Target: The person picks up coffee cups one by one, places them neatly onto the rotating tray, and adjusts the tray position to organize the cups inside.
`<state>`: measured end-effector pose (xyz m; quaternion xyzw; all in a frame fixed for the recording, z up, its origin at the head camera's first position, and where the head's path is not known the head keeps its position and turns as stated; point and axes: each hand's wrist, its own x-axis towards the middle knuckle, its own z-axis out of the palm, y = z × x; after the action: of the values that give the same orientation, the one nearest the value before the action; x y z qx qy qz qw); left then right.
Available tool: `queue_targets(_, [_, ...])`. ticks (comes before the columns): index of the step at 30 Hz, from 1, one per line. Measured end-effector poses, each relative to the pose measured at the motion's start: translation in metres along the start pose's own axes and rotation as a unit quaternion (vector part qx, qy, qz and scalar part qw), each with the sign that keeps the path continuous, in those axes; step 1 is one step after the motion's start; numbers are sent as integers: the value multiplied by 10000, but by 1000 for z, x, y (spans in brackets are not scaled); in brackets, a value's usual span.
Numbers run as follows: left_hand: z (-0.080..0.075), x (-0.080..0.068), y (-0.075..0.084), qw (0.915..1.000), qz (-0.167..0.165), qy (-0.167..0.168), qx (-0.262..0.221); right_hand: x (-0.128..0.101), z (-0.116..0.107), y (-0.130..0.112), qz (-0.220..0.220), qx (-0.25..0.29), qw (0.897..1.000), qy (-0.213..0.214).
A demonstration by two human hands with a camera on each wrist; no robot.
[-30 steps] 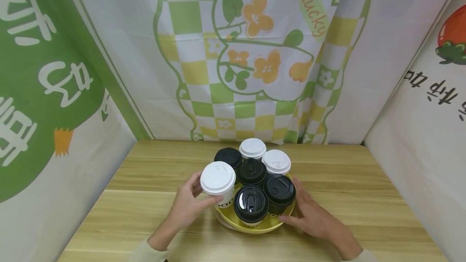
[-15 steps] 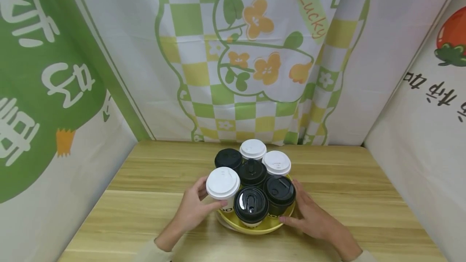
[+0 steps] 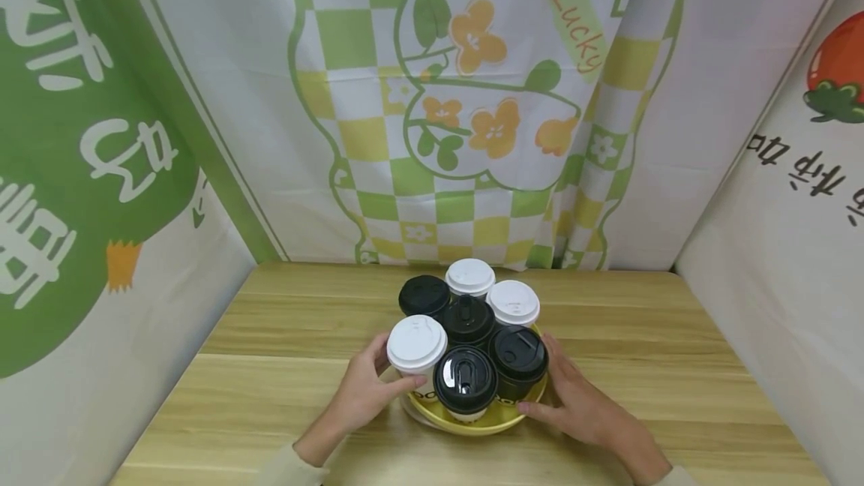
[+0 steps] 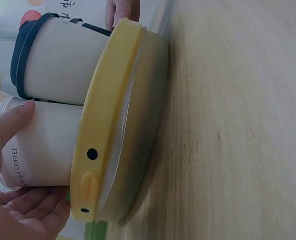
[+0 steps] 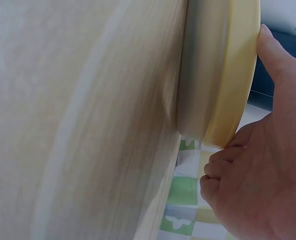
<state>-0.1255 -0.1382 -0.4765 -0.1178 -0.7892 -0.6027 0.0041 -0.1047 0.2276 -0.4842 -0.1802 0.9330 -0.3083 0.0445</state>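
In the head view a round yellow tray [image 3: 489,426] holds several lidded paper coffee cups. My left hand [image 3: 370,388] grips a white-lidded coffee cup [image 3: 417,342] at the tray's left front, thumb across its front and fingers behind it. The left wrist view shows this cup's printed side [image 4: 43,150] close to the tray's rim [image 4: 100,120]. My right hand [image 3: 583,403] holds the tray's right edge beside a black-lidded cup [image 3: 518,355]. In the right wrist view, its thumb lies at the rim [image 5: 240,65] and its fingers sit against the outer side.
Other cups on the tray include a front black-lidded one [image 3: 466,379], a central one [image 3: 467,319], and white-lidded ones [image 3: 470,276] at the back. Below is a wooden table [image 3: 270,366]. A patterned cloth [image 3: 472,231] hangs behind it, with printed side walls.
My left hand has moved the white-lidded cup right and down, in over the tray beside the front black-lidded cup. My right hand has stayed in place.
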Motion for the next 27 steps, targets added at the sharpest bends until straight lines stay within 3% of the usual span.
queue_targets(7, [-1, 2, 0, 9999, -19, -65, 110, 2, 0, 1, -59, -25, 10000, 0])
queue_targets(14, [-11, -4, -1, 9983, 54, -226, 535, 2, -1, 1, 22, -11, 10000, -40])
queue_targets(22, [-39, -12, -7, 9914, 62, -398, 1247, 3, -3, 4, -47, -87, 9999, -32])
queue_targets(27, [-60, -16, -12, 9797, 154, -433, 1953, 0, -11, 6, -84, -260, 9996, -63])
